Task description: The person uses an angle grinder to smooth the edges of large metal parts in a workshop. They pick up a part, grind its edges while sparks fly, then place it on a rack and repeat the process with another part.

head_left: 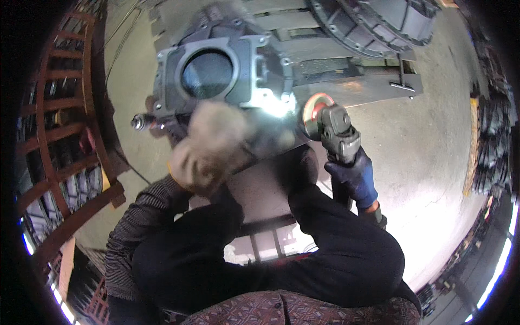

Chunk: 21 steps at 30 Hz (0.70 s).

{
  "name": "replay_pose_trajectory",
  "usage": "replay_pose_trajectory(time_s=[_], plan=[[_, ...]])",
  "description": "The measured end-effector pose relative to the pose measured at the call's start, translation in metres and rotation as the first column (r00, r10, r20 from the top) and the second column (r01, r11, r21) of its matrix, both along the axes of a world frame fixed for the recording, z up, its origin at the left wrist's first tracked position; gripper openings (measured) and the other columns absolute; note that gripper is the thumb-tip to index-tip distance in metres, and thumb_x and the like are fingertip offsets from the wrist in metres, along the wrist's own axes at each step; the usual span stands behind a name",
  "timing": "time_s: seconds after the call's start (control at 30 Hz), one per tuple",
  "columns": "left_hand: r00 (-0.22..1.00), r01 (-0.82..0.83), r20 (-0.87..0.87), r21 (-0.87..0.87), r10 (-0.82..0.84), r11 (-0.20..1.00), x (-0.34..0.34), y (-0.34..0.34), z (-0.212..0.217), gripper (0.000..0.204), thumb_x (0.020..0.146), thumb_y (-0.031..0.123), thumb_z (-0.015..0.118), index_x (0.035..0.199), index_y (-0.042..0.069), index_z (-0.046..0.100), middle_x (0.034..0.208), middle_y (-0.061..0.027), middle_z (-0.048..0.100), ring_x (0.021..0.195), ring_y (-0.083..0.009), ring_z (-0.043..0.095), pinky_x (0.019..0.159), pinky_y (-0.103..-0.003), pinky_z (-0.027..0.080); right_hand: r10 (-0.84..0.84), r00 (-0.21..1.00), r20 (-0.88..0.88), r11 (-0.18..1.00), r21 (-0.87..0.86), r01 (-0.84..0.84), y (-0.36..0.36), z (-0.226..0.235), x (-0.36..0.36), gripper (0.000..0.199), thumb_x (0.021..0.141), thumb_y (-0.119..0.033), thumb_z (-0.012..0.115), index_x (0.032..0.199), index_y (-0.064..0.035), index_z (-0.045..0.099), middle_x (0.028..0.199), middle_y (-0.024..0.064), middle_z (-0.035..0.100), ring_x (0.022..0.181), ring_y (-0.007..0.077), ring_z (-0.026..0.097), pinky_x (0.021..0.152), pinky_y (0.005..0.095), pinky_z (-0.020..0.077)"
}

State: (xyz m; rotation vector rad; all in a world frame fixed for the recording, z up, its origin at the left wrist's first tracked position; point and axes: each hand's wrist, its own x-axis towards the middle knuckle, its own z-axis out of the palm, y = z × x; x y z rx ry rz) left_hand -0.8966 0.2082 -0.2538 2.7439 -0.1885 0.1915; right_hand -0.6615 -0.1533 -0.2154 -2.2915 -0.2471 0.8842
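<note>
A large grey metal casting, with a flat flange face and a dark round opening, is set in front of the seated person's dark-trousered legs. Bolt holes are seen along its edges; its lower right corner is washed out by glare. A grey metal angle grinder with a red-and-pale round disc is held upright by the dark-blue-gloved right hand, fingers closed around its body – disc just beside the casting, a gap visible. The beige-gloved left hand is motion-blurred at the casting's near edge, forearm angled inward in a grey striped sleeve – finger state cannot be told, nor contact.
</note>
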Motion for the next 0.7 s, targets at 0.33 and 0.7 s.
replay_pose_trajectory(time_s=[0.33,0.7], plan=[[0.921,-0.023,-0.182,-0.907,-0.344,0.42,0.177,-0.106,0.086,0.018,0.104,0.014,0.065,0.113,0.009,0.079,0.106,-0.0081,0.079,0.094,-0.0236,0.075,0.084,-0.034,0.059,0.081,0.974,-0.21,0.688,0.719,0.098,0.035,-0.006,0.031,0.047,0.11,-0.029,0.063,0.145,0.0018,0.059,0.127,0.0146,0.075,0.114,0.0232,0.071,0.102,0.0378,0.0558],[0.978,0.195,0.091,-0.717,-0.188,0.669,0.17,-0.127,0.048,0.018,0.097,0.006,0.061,0.109,0.011,0.073,0.104,-0.0117,0.075,0.096,-0.0301,0.074,0.085,-0.036,0.059,0.005,0.997,-0.072,0.728,0.684,0.046,0.022,-0.036,0.013,0.055,0.113,-0.039,0.055,0.15,0.0027,0.05,0.115,0.0046,0.068,0.102,0.0111,0.061,0.089,0.0275,0.0517]])
